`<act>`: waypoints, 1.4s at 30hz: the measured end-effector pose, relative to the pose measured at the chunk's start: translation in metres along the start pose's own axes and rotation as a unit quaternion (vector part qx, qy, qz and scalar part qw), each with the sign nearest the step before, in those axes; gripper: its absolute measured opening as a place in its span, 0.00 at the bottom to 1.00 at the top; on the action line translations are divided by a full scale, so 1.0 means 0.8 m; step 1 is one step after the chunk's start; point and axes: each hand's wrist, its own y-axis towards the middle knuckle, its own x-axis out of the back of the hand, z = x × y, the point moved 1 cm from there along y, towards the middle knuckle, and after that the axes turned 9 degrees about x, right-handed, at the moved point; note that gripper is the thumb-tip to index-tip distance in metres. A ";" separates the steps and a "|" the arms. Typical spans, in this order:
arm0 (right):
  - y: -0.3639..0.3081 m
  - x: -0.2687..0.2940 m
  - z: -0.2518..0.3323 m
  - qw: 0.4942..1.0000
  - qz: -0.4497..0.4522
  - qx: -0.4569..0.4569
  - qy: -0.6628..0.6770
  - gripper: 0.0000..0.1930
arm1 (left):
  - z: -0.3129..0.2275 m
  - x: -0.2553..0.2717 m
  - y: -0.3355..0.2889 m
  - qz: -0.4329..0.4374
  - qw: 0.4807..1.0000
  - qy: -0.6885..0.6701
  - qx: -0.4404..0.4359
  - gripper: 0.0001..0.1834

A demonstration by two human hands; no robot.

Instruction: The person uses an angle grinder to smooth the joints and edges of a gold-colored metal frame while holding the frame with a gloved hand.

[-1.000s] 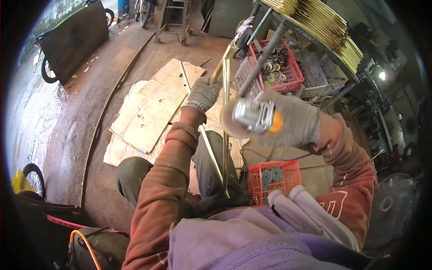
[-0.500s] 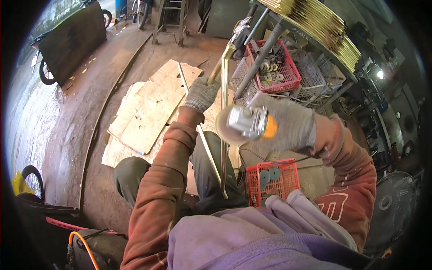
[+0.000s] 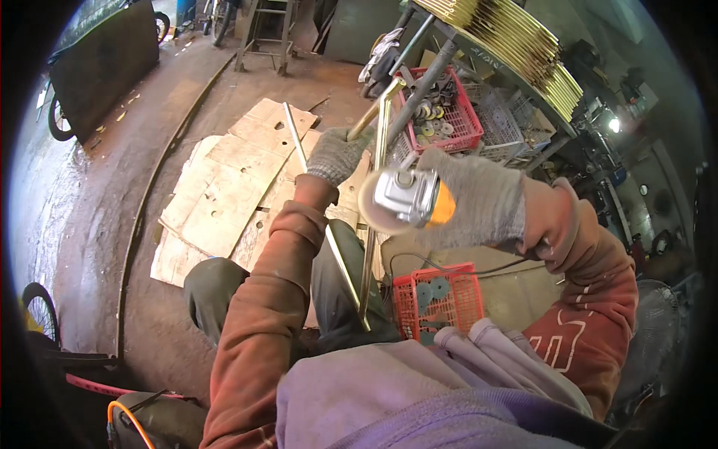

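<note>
At the far left, a bike wheel (image 3: 40, 310) stands low down, and a big dark board (image 3: 105, 71) stands higher up. Near the bottom, an orange hose (image 3: 132, 414) bends over. Next come flat brown cardboard sheets (image 3: 224, 172) on the floor. The left hand (image 3: 336, 155), in a gray knit glove, is over the right part of the sheets. Its fingers are curled closed around one tube of a shiny, gold-colored metal frame (image 3: 383, 127). The frame is in front of the person, with its bottom corner near the legs and its top bend past the left hand. A round disc (image 3: 372, 203) on a grinder (image 3: 407, 196) is right by the frame's long tube, but I can't tell if they touch. Below is a red basket (image 3: 476, 292) with dark round discs inside. Higher up is a red crate (image 3: 467, 142) full of small round parts. The right hand (image 3: 479, 198), in a gray glove too, is wrapped snugly around the grinder, just behind its silver head and orange part. Up past that, many gold tubes (image 3: 516, 52) lie side by side on a rack.
</note>
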 end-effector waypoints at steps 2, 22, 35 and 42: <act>-0.002 0.006 0.002 1.000 0.003 -0.015 -0.006 0.42 | -0.008 -0.005 -0.004 0.005 1.000 0.008 -0.007 0.28; 0.021 0.050 -0.001 0.983 -0.077 -0.127 -0.106 0.44 | -0.018 -0.019 0.001 0.035 0.997 0.013 -0.065 0.28; -0.013 0.049 -0.015 0.980 -0.069 -0.166 -0.091 0.37 | 0.004 -0.021 0.011 0.013 0.999 0.006 -0.049 0.31; -0.061 0.024 0.009 0.985 -0.067 -0.158 -0.008 0.36 | 0.118 -0.034 -0.011 -0.058 0.994 0.078 -0.039 0.30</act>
